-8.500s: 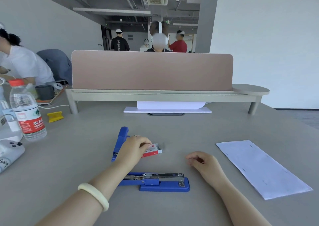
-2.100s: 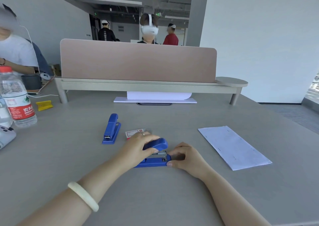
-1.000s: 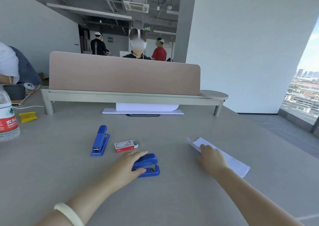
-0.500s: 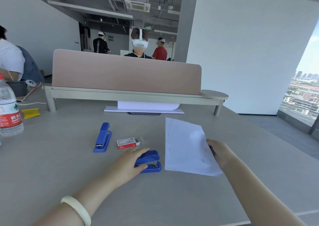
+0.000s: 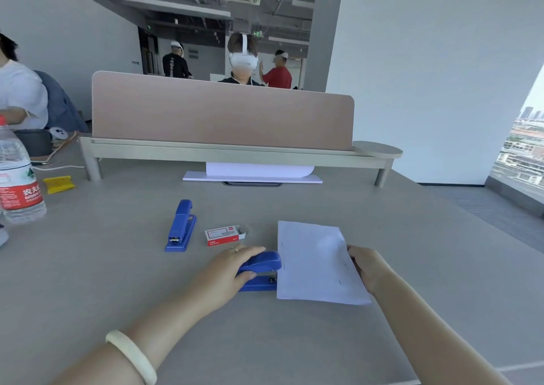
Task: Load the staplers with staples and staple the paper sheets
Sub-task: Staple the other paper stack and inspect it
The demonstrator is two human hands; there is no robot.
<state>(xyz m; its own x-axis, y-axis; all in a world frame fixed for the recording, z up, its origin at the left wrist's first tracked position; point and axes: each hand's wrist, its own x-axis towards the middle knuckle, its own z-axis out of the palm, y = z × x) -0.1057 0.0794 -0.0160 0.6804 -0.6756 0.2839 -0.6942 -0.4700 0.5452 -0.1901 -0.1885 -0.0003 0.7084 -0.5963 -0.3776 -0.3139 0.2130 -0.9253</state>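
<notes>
A blue stapler (image 5: 262, 270) lies closed on the grey table, its mouth pointing right. My left hand (image 5: 232, 270) rests on top of it, fingers wrapped over its arm. The white paper sheets (image 5: 316, 262) lie flat with their left edge at the stapler's mouth. My right hand (image 5: 368, 267) grips their right edge. A second blue stapler (image 5: 181, 225) lies closed further back on the left. A red and white staple box (image 5: 225, 234) sits between that stapler and the paper.
A water bottle (image 5: 17, 175) stands at the far left, a yellow item (image 5: 59, 184) behind it. A raised shelf with a pink divider (image 5: 220, 114) crosses the back, white paper (image 5: 256, 173) under it. People sit and stand beyond. The table edge falls away at right.
My right hand took the sheets from the right side of the table and drew them left until their edge met the stapler's mouth. My left hand stayed on the stapler, closed earlier.
</notes>
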